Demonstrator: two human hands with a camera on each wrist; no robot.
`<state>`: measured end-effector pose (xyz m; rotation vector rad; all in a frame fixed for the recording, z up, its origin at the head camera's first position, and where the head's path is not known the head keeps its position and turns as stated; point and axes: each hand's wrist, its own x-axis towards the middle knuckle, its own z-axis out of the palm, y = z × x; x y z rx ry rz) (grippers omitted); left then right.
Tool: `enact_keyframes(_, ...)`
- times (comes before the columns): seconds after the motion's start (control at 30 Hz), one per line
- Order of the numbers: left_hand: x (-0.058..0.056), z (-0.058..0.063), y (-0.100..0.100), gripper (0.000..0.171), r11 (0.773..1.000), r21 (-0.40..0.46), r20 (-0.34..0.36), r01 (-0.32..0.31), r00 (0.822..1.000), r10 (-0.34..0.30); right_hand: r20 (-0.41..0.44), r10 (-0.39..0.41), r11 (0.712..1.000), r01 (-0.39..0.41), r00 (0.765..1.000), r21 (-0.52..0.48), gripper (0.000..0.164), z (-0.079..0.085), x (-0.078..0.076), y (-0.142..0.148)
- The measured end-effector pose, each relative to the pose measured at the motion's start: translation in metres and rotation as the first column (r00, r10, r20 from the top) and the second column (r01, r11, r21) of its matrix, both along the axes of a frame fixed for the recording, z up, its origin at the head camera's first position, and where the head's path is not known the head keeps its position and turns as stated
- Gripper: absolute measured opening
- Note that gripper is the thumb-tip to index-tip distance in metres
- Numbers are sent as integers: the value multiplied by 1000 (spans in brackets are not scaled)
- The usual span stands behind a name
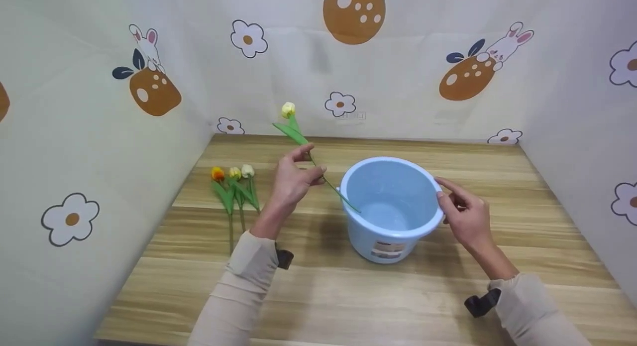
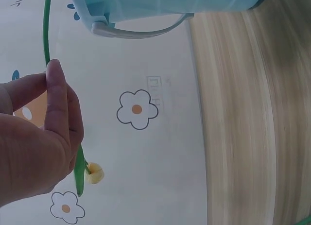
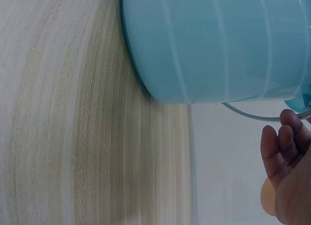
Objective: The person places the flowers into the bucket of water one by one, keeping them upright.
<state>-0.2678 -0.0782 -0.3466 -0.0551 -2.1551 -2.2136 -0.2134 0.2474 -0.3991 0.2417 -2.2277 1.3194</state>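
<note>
My left hand [image 1: 293,179] pinches the green stem of a pale yellow tulip [image 1: 301,138] between thumb and fingers. The tulip slants, bloom up and away to the left, with its stem's lower end over the near-left rim of a light blue bucket [image 1: 365,240] and inside its mouth. In the left wrist view, the tulip stem [image 2: 46,28] runs up past the fingertips. My right hand [image 1: 468,219] grips the bucket's right rim with thumb and index finger. The bucket stands upright, and its pale handle [image 2: 141,34] hangs along the far side.
Left of my left forearm lie an orange tulip [image 1: 217,174], a yellow tulip [image 1: 235,173] and a white tulip [image 1: 248,171], blooms pointing away. The wood-grain table [image 1: 338,306] is bounded by printed cloth [image 1: 408,112] at the back and both sides.
</note>
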Motion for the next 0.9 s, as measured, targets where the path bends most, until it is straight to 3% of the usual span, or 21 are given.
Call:
enact_keyframes(0.5,1,-1,4,59,1000,-14,-23,-8,1000,7,-26,32,999,-33,999,-17,26,-3,-2,2)
enact_keyframes(0.9,2,1,10,59,995,-100,-40,-22,999,18,-2,11,1000,-11,1000,-12,27,-1,-1,1)
